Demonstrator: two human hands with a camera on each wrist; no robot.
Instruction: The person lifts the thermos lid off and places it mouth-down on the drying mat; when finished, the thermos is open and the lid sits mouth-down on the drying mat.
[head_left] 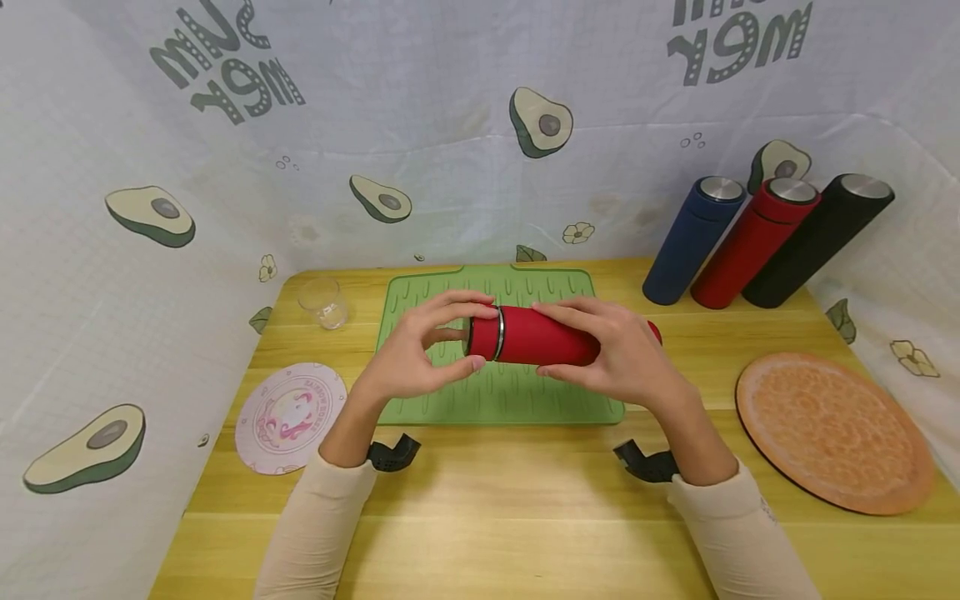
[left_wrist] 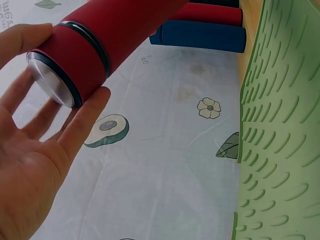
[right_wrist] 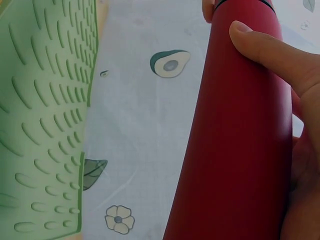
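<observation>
A red thermos flask [head_left: 543, 337] lies sideways in the air over the green ridged mat [head_left: 442, 408], its lid end toward the left. My left hand [head_left: 416, 346] grips the lid [left_wrist: 75, 60] with thumb and fingers on opposite sides. The silver lid top [left_wrist: 47, 80] faces the left palm, a dark and silver ring marking the lid's edge. Around the body of the flask, my right hand [head_left: 618, 350] holds on, its thumb lying along the red surface [right_wrist: 240, 110]. Part of the flask's base end is hidden behind the right hand.
Blue [head_left: 690, 242], red [head_left: 753, 246] and black [head_left: 813, 242] flasks stand at the back right. A clear glass [head_left: 326, 304] stands back left, near a pink-and-white round mat [head_left: 262, 417]. At right lies an orange-brown round board [head_left: 825, 433]. A patterned curtain [head_left: 450, 125] surrounds the wooden table.
</observation>
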